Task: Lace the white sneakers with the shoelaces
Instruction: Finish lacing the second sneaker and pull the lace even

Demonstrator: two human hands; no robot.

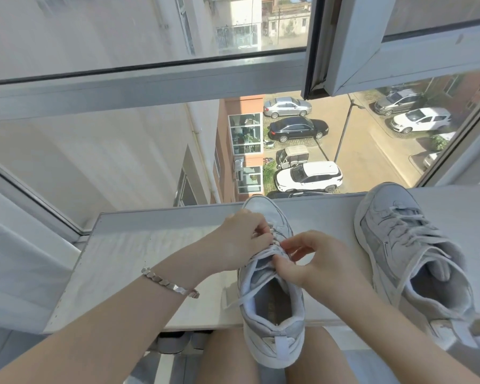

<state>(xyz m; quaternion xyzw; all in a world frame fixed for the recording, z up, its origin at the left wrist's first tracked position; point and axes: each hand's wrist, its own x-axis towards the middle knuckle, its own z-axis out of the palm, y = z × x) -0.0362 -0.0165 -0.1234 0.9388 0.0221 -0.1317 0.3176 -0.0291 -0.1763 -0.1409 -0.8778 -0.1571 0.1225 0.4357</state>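
Note:
A white sneaker [272, 322] lies on the window sill [139, 245] with its heel hanging over the front edge, toe pointing at the window. My left hand [241, 239] pinches the white shoelace [257, 263] at the eyelets on the shoe's left side. My right hand [313, 259] pinches the lace on the right side, just above the tongue. A loose lace end trails off the shoe's left side. The second white sneaker [410, 253] stands to the right on the sill, laced, with its laces lying loose.
The sill ends at a glass window [122, 151] looking down on a car park. An open window sash [399, 51] hangs above right. My bare knees show below the sill. A bracelet [169, 282] sits on my left wrist.

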